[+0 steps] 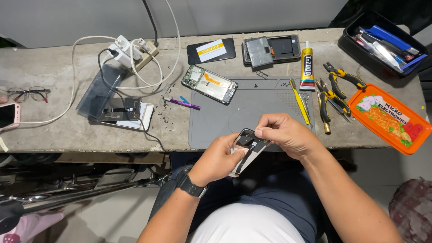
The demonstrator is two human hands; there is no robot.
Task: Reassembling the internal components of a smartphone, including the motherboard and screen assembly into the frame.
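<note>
Black and pale phone screen panel [248, 148], flat and narrow, held at the near edge of the tabletop [54, 126], above the person's lap. Left hand [220, 158] cradles it from below, fingers closed around its lower half; dark wristwatch [191, 186] on that wrist. Right hand [285, 135] comes over from the right, fingers pinched on the panel's top end, where a thin dark flex strip runs down its back.

Just beyond the hands lies a grey work mat [234, 112]. On its far left corner, an opened phone body [209, 84], circuit board showing. Left of the mat, a purple pen-shaped tool [182, 103]. At the mat's right edge: yellow pry tool [299, 101], tweezers [306, 103], glue tube [307, 65] standing tilted. Further right, pliers with black and yellow grips [335, 92], then an orange tray [388, 118] and a black bin of tools [382, 42]. Far back: dark phone [211, 50] with a label, and a phone back case [271, 48]. Left side: white chargers on a power strip [132, 53], eyeglasses [28, 93].
</note>
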